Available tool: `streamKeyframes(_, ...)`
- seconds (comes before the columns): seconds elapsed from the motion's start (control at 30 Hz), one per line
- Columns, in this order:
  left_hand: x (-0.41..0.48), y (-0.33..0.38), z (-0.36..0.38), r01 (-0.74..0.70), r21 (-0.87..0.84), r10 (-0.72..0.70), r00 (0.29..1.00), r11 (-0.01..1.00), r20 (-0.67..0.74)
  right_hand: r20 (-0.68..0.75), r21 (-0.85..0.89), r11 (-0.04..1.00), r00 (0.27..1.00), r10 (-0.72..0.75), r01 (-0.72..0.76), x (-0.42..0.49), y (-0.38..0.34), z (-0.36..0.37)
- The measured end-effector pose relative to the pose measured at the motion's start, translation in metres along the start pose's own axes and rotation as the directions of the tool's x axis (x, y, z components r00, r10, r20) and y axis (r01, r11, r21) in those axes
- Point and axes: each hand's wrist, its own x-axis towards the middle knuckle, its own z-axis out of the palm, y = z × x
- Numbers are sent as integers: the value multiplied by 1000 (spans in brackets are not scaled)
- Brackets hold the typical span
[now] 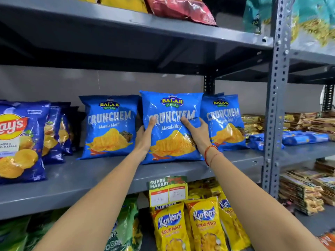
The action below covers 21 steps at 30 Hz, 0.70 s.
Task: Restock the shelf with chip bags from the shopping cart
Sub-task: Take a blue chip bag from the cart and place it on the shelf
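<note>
Head view: both hands are on one blue Crunchem bag (172, 127) standing upright on the grey shelf (76, 180), straight ahead of the person at arm's reach. The left hand (145, 136) cups the bag's left edge, with a thumb or finger laid flat across the front near the printed name. The right hand (196, 132) clasps the right edge in the same way, thumb pressed on the face; a red thread bracelet (210, 153) circles that wrist. Both hands are closed on the bag from opposite sides, so it sits squarely between them.

The bag's long axis runs vertically and its printed face looks back at the person. Its bottom edge appears to rest on the shelf board, a little forward of its neighbours. Just beyond the left hand stands a second Crunchem bag (109, 126); just past the right hand stands a third (224, 122), which the held bag partly overlaps. Neither hand looks clearly nearer, as the grip is about symmetrical.

By my judgement, placing is nearly done: what remains is a short push away from the body to bring the bag into line with the row, then letting go. The shopping cart is not in view.
</note>
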Motion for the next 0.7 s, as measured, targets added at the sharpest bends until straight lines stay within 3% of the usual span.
streamKeyframes(0.3,11,-22,-2,72,245,-55,996,967,-74,-60,-302,952,996,-64,43,7,18,-11)
streamKeyframes(0.4,3,-17,3,-17,352,80,983,936,-167,-79,-367,928,993,-93,57,2,16,-17)
streamKeyframes(0.5,-12,-4,12,-200,485,348,907,851,-238,-155,-393,917,977,-143,72,-12,11,-28)
streamKeyframes(0.57,-31,3,24,-370,542,513,848,754,-136,-190,-413,904,961,-203,109,-30,5,-40)
streamKeyframes(0.7,-75,2,57,-584,482,595,790,653,149,-269,-365,914,920,-284,175,-70,1,-70)
